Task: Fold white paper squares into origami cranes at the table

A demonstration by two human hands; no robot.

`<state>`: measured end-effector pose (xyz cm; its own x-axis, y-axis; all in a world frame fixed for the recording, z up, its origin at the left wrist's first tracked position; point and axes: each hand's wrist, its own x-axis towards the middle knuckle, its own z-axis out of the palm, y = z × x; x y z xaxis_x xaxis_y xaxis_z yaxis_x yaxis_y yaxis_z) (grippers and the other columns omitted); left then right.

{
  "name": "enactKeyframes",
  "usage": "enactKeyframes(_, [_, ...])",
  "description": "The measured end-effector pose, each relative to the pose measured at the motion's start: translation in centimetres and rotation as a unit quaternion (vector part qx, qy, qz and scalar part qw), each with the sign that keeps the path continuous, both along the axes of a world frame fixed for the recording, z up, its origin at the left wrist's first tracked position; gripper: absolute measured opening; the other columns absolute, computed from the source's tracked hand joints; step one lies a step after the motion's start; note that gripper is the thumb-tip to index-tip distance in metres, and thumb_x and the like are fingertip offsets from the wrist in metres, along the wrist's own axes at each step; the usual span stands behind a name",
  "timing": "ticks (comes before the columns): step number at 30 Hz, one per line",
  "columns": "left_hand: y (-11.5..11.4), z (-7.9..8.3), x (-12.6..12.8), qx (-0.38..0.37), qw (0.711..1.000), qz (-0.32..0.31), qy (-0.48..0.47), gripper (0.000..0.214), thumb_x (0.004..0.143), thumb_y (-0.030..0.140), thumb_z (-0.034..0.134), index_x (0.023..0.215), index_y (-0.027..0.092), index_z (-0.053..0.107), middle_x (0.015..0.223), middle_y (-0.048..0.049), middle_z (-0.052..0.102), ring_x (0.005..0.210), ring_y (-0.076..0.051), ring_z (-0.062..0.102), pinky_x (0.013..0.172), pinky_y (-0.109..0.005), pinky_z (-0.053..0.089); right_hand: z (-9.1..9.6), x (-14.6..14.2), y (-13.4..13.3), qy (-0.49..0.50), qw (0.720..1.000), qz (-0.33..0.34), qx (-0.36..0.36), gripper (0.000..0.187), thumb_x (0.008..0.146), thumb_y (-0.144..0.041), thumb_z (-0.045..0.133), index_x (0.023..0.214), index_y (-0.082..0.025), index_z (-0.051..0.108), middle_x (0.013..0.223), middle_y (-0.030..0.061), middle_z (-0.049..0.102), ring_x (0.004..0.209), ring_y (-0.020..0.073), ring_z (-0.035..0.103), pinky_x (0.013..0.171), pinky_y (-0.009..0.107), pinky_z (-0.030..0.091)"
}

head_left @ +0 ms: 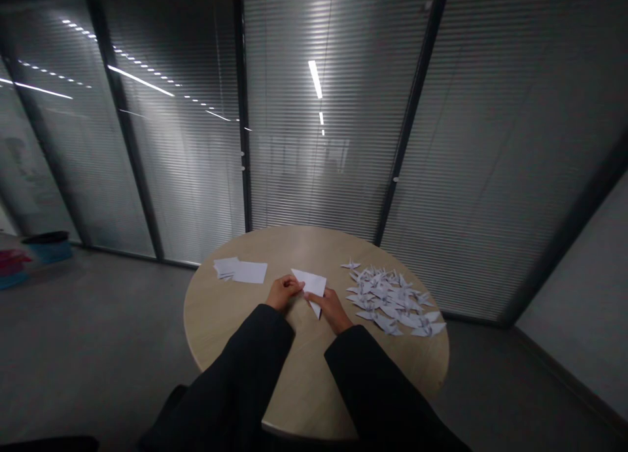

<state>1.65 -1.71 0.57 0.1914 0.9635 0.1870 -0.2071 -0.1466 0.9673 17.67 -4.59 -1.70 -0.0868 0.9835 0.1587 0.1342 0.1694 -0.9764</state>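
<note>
Between my two hands is a partly folded sheet of white paper (313, 282), held just above the middle of the round table. My left hand (284, 291) pinches its left edge with thumb and fingertips. On the lower right side, my right hand (331, 308) grips the paper, the thumb lying on top and the fingers mostly hidden beneath. A pointed flap of the paper hangs down between the hands. To the right lies a pile of folded white paper cranes (387, 298). Flat white paper sheets (250, 272) lie left of my hands.
The round wooden table (220, 334) has its curved edge near my body. Behind it stands a glass partition with blinds (318, 177) and dark frames. A blue bucket with a black rim (49, 248) and a red-and-blue container (12, 269) are on the floor at far left.
</note>
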Motion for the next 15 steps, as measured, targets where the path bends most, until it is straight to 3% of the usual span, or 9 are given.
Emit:
enactKeyframes(4, [-0.2, 0.3, 0.0, 0.027, 0.999, -0.013, 0.014, 0.041, 0.045, 0.036, 0.094, 0.054, 0.014, 0.060, 0.048, 0.0063, 0.056, 0.049, -0.009, 0.051, 0.051, -0.022, 0.039, 0.5, 0.0, -0.5, 0.012, 1.000, -0.016, 0.014, 0.024, 0.092, -0.031, 0.064, 0.110, -0.015, 0.064, 0.111, 0.0049, 0.067, 0.096, 0.0205, 0.066, 0.084, 0.040, 0.056])
enactKeyframes(7, [-0.1, 0.2, 0.0, 0.037, 0.999, -0.016, 0.024, 0.042, 0.041, 0.038, 0.094, 0.053, 0.015, 0.061, 0.049, 0.0052, 0.058, 0.049, -0.009, 0.051, 0.051, -0.023, 0.039, 0.8, 0.0, -0.7, 0.015, 0.999, -0.021, 0.020, 0.020, 0.090, -0.029, 0.067, 0.103, -0.014, 0.066, 0.104, 0.0033, 0.070, 0.092, 0.0191, 0.067, 0.084, 0.039, 0.055])
enactKeyframes(9, [0.1, 0.0, 0.0, 0.039, 0.999, -0.015, 0.032, 0.040, 0.048, 0.039, 0.092, 0.054, 0.015, 0.060, 0.050, 0.0047, 0.058, 0.050, -0.010, 0.052, 0.051, -0.023, 0.041, 0.9, 0.1, -0.8, 0.011, 0.999, -0.022, 0.021, 0.019, 0.090, -0.030, 0.067, 0.101, -0.014, 0.067, 0.101, 0.0028, 0.070, 0.090, 0.0188, 0.067, 0.083, 0.038, 0.055])
enactKeyframes(11, [0.4, -0.4, 0.1, 0.035, 0.998, -0.014, 0.042, 0.034, 0.067, 0.039, 0.084, 0.063, 0.014, 0.063, 0.058, 0.0034, 0.062, 0.054, -0.011, 0.056, 0.054, -0.024, 0.046, 1.0, 0.1, -0.7, 0.004, 1.000, -0.024, 0.020, 0.021, 0.091, -0.032, 0.065, 0.103, -0.014, 0.066, 0.104, 0.0033, 0.069, 0.091, 0.0192, 0.067, 0.081, 0.038, 0.056])
enactKeyframes(13, [0.7, -0.8, 0.2, 0.027, 0.998, -0.013, 0.051, 0.024, 0.085, 0.036, 0.069, 0.085, 0.013, 0.066, 0.078, -0.0005, 0.068, 0.065, -0.013, 0.063, 0.062, -0.028, 0.053, 1.0, 0.0, -0.5, -0.006, 0.999, -0.027, 0.016, 0.024, 0.092, -0.033, 0.064, 0.107, -0.014, 0.065, 0.108, 0.0041, 0.067, 0.093, 0.0200, 0.066, 0.081, 0.038, 0.056])
enactKeyframes(15, [1.0, -1.2, 0.4, 0.016, 0.998, -0.010, 0.055, 0.024, 0.093, 0.033, 0.060, 0.108, 0.015, 0.063, 0.102, -0.0053, 0.068, 0.082, -0.017, 0.067, 0.072, -0.036, 0.057, 1.0, -0.1, -0.3, -0.014, 0.999, -0.031, 0.013, 0.026, 0.092, -0.034, 0.063, 0.110, -0.015, 0.064, 0.112, 0.0047, 0.066, 0.095, 0.0212, 0.066, 0.081, 0.039, 0.056])
